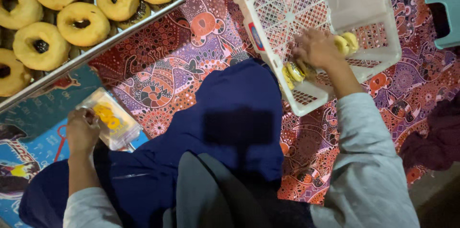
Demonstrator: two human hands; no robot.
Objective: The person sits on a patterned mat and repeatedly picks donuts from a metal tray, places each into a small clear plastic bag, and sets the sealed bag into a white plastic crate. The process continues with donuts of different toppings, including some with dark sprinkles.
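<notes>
My left hand (pixel 82 132) rests on a clear plastic packet (pixel 114 120) with yellow printing, lying on the blue mat at the lower left. My right hand (pixel 316 48) reaches into a white plastic crate (pixel 268 51) and is closed on wrapped yellow doughnuts (pixel 346 43) near the crate's bottom. More wrapped doughnuts (pixel 293 72) lie just below that hand inside the crate. A dark blue cloth (pixel 230 122) that I wear hangs between my arms and hides the middle of the floor.
A metal tray (pixel 125 28) full of several plain ring doughnuts (pixel 82 23) stands at the upper left. A red patterned cloth (pixel 182 51) covers the floor. A teal plastic stool (pixel 445 12) stands at the right edge, dark fabric (pixel 431 142) below it.
</notes>
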